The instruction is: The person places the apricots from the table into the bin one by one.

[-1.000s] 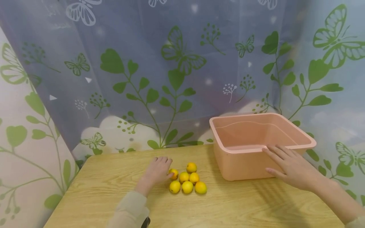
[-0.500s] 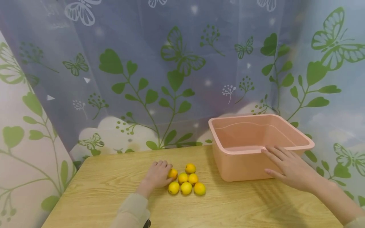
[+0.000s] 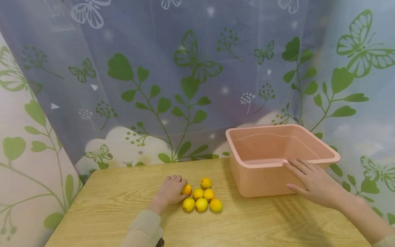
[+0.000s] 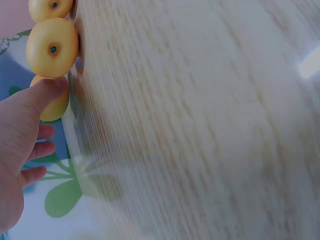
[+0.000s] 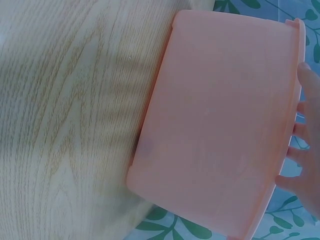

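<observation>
In the head view, my left hand [image 3: 169, 191] is at the left side of a group of small round yellow fruits, its thumb and fingers around an orange-yellow fruit [image 3: 187, 189]. The left wrist view shows the thumb against that fruit [image 4: 56, 107], with a paler fruit [image 4: 52, 48] right beside it. Several more sit close together on the table, among them a greenish-yellow fruit [image 3: 216, 205] and a rear fruit [image 3: 206, 183]. At the right, my right hand [image 3: 316, 183] has its fingers extended, fingertips right at the front rim of a pink plastic tub [image 3: 262, 180].
The wood-grain table [image 3: 123, 192] carries both the fruits and the tub. Behind it hangs a curtain [image 3: 154, 85] printed with leaves and butterflies, which also runs along both sides. The tub stands near the table's back right corner.
My left hand has settled lower around the orange-yellow fruit, its fingers closing in. The right hand keeps its place at the tub rim. The view has shifted slightly.
</observation>
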`<state>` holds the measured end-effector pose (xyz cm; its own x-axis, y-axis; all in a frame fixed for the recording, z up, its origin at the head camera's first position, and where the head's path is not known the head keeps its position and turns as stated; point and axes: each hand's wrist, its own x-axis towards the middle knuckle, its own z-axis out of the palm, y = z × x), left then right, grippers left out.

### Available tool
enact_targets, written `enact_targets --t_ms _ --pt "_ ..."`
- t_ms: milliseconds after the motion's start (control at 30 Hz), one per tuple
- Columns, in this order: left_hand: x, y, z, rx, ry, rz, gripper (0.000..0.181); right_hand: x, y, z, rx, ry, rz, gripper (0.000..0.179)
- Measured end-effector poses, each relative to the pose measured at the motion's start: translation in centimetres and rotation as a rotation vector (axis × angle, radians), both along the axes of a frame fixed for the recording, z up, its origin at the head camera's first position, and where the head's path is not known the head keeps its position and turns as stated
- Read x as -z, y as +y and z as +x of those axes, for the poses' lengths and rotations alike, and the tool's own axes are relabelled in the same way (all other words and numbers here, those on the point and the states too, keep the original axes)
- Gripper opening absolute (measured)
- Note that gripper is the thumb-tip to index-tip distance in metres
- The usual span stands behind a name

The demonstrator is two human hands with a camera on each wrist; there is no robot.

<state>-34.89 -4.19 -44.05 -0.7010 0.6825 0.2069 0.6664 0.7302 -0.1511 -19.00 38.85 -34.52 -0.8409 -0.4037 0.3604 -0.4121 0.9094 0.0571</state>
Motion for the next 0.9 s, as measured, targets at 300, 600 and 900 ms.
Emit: enact_targets --t_ms 300,600,900 --pt "-0.1 -0.3 -0.1 -0.001 0.019 0.058 0.039 0.1 0.1 -0.1 -0.015 0.026 0.018 0.070" --pt "-1.1 0.1 0.1 0.022 0.007 0.118 0.043 0.0 0.3 -0.3 -0.008 0.019 0.025 0.070" --pt "-2.2 0.5 0.4 0.069 0.052 0.162 0.040 -0.2 0.3 -0.1 0.001 -0.035 0.012 0.069"
